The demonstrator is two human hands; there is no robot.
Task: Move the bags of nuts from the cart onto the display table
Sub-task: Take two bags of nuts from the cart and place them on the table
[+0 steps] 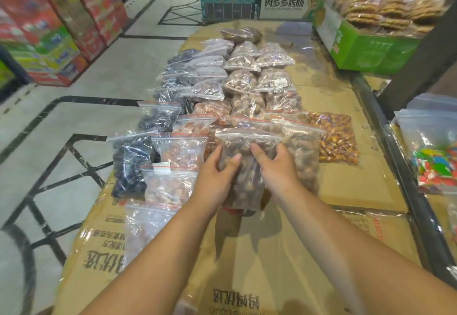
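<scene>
Left hand (214,178) curls round the left side of a clear zip bag of brown nuts (247,187), thumb lying on top. Right hand (278,166) grips its right side the same way. That bag is at the near end of the rows of bags (242,79) on the cardboard-covered display table (358,181), midway between its side edges.

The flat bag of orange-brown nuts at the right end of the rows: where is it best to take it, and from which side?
Probably pinch the near right corner of the orange-brown nut bag, coming from the right. It lies flat on the cardboard, bare on that side; another bag crowds its left edge.
</scene>
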